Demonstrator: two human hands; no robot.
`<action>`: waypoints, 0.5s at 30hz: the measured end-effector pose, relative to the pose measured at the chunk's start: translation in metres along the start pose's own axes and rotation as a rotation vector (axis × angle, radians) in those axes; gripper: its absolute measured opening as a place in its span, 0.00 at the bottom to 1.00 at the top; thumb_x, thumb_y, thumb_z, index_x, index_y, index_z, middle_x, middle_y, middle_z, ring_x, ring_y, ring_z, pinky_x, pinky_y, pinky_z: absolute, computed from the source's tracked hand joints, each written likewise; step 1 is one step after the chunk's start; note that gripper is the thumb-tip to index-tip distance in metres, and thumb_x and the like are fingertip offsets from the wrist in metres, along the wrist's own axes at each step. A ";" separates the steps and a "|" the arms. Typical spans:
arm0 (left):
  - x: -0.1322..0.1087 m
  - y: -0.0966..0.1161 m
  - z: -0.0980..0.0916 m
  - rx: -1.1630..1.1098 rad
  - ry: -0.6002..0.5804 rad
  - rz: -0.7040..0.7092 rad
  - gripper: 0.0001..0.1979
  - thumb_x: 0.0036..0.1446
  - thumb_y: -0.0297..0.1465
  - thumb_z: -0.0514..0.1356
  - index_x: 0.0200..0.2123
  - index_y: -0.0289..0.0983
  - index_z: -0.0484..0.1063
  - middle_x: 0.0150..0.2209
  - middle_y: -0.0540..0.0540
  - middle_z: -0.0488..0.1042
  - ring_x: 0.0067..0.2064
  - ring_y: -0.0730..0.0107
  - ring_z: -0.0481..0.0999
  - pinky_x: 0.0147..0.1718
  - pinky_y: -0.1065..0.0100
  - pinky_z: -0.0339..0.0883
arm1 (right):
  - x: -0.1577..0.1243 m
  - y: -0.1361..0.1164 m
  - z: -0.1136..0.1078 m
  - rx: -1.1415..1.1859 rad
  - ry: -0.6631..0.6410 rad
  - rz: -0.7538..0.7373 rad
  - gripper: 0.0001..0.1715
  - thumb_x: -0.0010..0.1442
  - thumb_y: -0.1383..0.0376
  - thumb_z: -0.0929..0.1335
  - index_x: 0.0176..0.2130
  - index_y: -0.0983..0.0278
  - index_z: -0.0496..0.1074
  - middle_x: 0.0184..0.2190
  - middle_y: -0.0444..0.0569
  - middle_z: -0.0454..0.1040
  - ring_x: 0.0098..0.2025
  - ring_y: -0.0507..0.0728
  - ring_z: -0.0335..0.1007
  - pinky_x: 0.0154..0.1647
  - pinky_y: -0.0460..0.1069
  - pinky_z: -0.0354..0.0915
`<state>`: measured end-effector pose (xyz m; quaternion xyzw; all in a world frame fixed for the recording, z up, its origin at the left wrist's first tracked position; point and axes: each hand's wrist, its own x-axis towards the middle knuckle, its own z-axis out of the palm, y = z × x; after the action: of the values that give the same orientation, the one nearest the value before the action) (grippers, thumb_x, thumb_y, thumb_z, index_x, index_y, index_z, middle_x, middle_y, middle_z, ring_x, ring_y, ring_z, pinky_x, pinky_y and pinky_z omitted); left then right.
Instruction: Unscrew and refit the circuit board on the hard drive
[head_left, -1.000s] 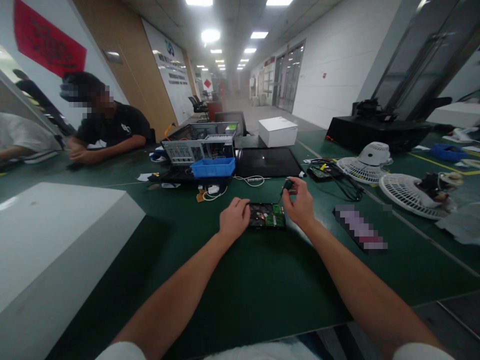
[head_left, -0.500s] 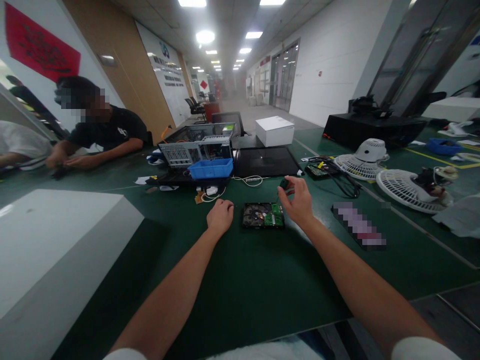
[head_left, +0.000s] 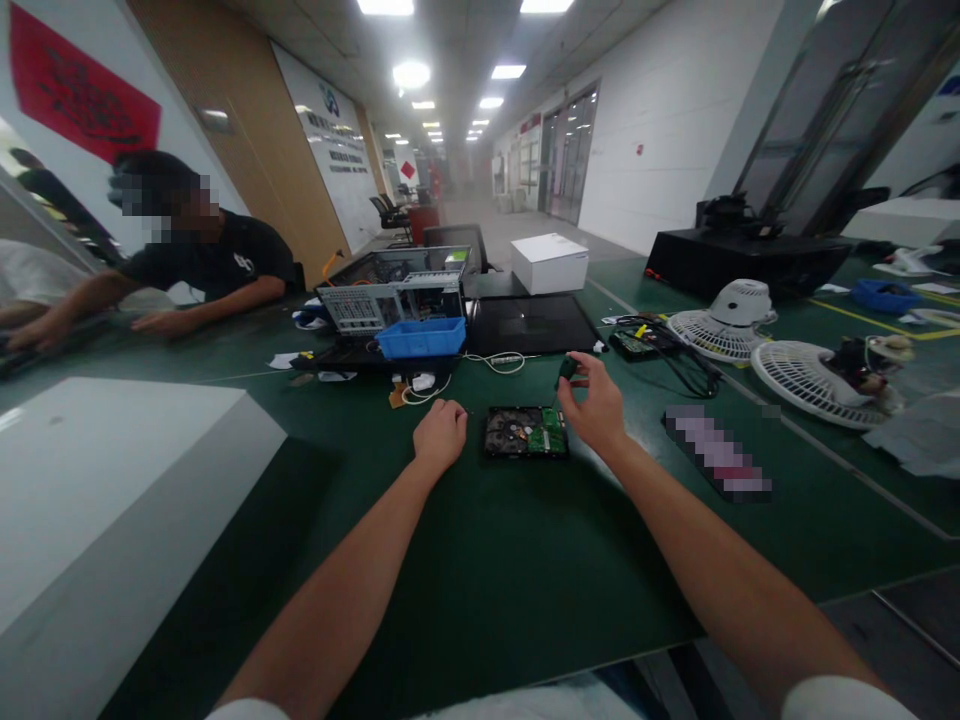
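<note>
A hard drive (head_left: 525,432) lies flat on the green table, its circuit board side up, with a green board showing at its right. My right hand (head_left: 598,408) grips a screwdriver (head_left: 568,370) by its dark green handle. The thin shaft points down to the drive's upper right corner; whether its tip sits in a screw is too small to tell. My left hand (head_left: 441,434) rests on the table left of the drive, apart from it, with fingers curled. What those fingers hold, if anything, is hidden.
Behind the drive stand a blue bin (head_left: 421,338), an open computer case (head_left: 390,295) and a black panel (head_left: 534,322). Fan parts (head_left: 817,380), cables and a pixelated slab (head_left: 716,455) lie right. A large white box (head_left: 135,480) fills the near left. A person (head_left: 210,250) sits beyond.
My right hand and the screwdriver have shifted only slightly, with more of the handle showing. The drive and my left hand stay put. Across the table, the person's arm has reached out leftward.
</note>
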<state>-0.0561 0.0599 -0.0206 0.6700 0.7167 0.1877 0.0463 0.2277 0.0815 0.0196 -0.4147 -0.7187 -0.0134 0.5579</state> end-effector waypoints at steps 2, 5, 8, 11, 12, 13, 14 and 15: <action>0.000 0.001 -0.001 -0.017 -0.003 -0.017 0.08 0.68 0.36 0.55 0.43 0.42 0.73 0.49 0.44 0.72 0.44 0.62 0.75 0.37 0.65 0.66 | 0.000 0.000 0.001 -0.005 0.011 0.019 0.25 0.64 0.61 0.68 0.59 0.59 0.64 0.49 0.55 0.74 0.42 0.59 0.76 0.41 0.56 0.77; 0.000 0.002 -0.003 -0.057 0.014 -0.045 0.08 0.69 0.35 0.54 0.43 0.41 0.71 0.48 0.43 0.74 0.45 0.62 0.75 0.39 0.65 0.66 | 0.001 0.001 0.001 -0.017 0.027 0.028 0.25 0.63 0.59 0.69 0.58 0.59 0.64 0.47 0.54 0.74 0.41 0.59 0.75 0.40 0.56 0.77; 0.001 0.002 -0.003 -0.124 0.048 -0.073 0.06 0.68 0.32 0.54 0.43 0.40 0.70 0.44 0.43 0.76 0.43 0.61 0.76 0.39 0.65 0.66 | 0.002 0.002 0.000 -0.012 0.037 0.017 0.24 0.63 0.58 0.70 0.56 0.59 0.65 0.46 0.54 0.71 0.41 0.59 0.73 0.38 0.56 0.77; 0.001 0.002 -0.002 -0.169 0.086 -0.049 0.04 0.66 0.31 0.56 0.41 0.40 0.70 0.40 0.43 0.77 0.40 0.60 0.77 0.37 0.65 0.65 | 0.002 0.002 0.000 -0.022 0.041 0.023 0.23 0.62 0.57 0.71 0.54 0.60 0.65 0.45 0.53 0.70 0.39 0.58 0.72 0.38 0.56 0.76; 0.001 0.002 -0.001 -0.178 0.096 -0.035 0.03 0.66 0.31 0.57 0.41 0.40 0.70 0.39 0.44 0.77 0.40 0.60 0.77 0.37 0.65 0.65 | 0.002 0.001 0.000 -0.025 0.041 0.030 0.23 0.61 0.57 0.71 0.53 0.60 0.65 0.44 0.52 0.70 0.39 0.58 0.72 0.38 0.56 0.76; 0.001 0.002 0.000 -0.184 0.107 -0.025 0.02 0.65 0.30 0.58 0.40 0.40 0.70 0.38 0.45 0.77 0.39 0.61 0.77 0.37 0.65 0.65 | 0.002 0.001 0.000 -0.025 0.042 0.038 0.23 0.61 0.56 0.71 0.53 0.60 0.65 0.44 0.52 0.70 0.38 0.58 0.72 0.37 0.56 0.76; 0.001 0.002 0.000 -0.189 0.118 -0.020 0.02 0.64 0.30 0.58 0.41 0.40 0.70 0.38 0.45 0.77 0.39 0.61 0.77 0.37 0.65 0.65 | 0.001 0.000 0.000 -0.020 0.043 0.048 0.24 0.61 0.56 0.71 0.53 0.60 0.65 0.44 0.52 0.70 0.38 0.58 0.72 0.37 0.56 0.76; 0.001 0.002 0.001 -0.193 0.124 -0.014 0.03 0.64 0.30 0.59 0.41 0.40 0.70 0.38 0.46 0.77 0.38 0.62 0.77 0.38 0.65 0.66 | 0.001 0.000 0.000 -0.011 0.044 0.058 0.25 0.61 0.56 0.71 0.53 0.60 0.64 0.44 0.52 0.71 0.38 0.58 0.72 0.37 0.56 0.76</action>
<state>-0.0542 0.0608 -0.0208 0.6445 0.7014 0.2968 0.0676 0.2271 0.0820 0.0203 -0.4380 -0.6939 -0.0102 0.5715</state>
